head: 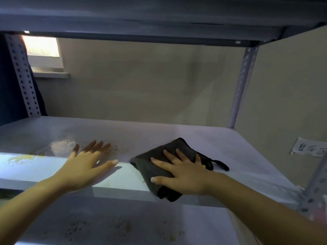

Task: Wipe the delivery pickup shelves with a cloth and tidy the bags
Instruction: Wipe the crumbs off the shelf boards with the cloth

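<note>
A dark grey cloth (pixel 169 151) with a hanging loop lies over the front edge of the white metal shelf (pixel 177 133). My right hand (pixel 184 174) presses flat on the cloth with fingers spread. My left hand (pixel 88 165) rests flat on the shelf's front edge, fingers straight, a little left of the cloth. A wet, speckled patch (pixel 62 145) lies on the shelf just beyond my left hand. No bags are in view.
Another shelf (pixel 159 23) runs overhead and a lower, stained shelf (pixel 123 225) lies below. Perforated posts stand at back left (pixel 23 76), back right (pixel 242 82) and front right (pixel 316 183). A paper note (pixel 309 147) hangs on the right wall.
</note>
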A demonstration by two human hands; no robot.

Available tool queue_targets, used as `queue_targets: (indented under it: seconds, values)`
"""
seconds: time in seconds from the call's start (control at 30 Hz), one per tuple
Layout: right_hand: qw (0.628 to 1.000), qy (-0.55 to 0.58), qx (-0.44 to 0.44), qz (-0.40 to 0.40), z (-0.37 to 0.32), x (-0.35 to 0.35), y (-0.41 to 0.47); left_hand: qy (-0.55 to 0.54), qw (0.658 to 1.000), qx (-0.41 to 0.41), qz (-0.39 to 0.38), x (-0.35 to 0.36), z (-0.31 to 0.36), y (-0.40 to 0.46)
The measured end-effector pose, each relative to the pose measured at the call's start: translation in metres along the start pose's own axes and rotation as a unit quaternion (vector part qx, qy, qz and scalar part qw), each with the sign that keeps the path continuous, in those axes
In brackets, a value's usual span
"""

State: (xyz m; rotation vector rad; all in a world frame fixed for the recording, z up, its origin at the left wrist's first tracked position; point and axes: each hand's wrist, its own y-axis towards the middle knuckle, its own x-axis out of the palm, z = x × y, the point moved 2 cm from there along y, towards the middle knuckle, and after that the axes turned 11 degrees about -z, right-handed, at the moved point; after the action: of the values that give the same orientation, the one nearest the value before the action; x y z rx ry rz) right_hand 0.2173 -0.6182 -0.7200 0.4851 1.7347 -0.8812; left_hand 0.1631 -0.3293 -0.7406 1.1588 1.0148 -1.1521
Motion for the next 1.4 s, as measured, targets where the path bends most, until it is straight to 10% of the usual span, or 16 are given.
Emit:
queue_targets:
  seconds: [0.7,1.4]
  values:
    - [0.976,0.025,0.215,0.026,0.161,-0.027,0.018,-0.001,0.999,-0.035,-0.030,-0.002,-0.004,0.003]
    - [0.985,0.006,0.174,0.008,0.221,-0.029,0.116,0.003,1.000,-0.010,-0.009,-0.004,0.005,-0.001]
